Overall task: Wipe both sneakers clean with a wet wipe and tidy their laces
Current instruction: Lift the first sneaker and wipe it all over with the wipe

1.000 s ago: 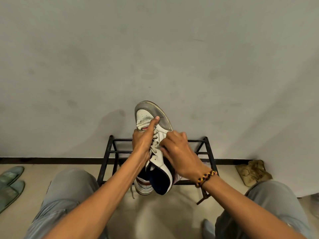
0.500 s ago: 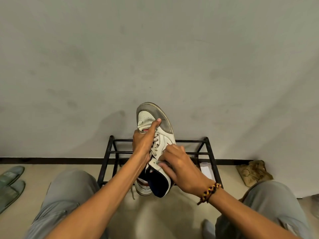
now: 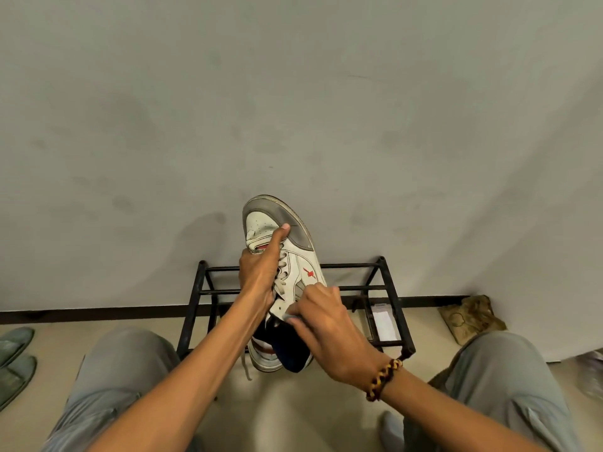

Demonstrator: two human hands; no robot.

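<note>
left hand grips a white sneaker toe-up; right hand presses a wipe near its collar.

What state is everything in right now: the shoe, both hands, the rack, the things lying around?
Sneaker: held up, toe pointing away, a lace end dangling.
Left hand: grips the sneaker, thumb on the toe.
Right hand: presses a wet wipe against the sneaker's side.
Shoe rack: standing against the wall.
Slippers: lying on the floor.
</note>
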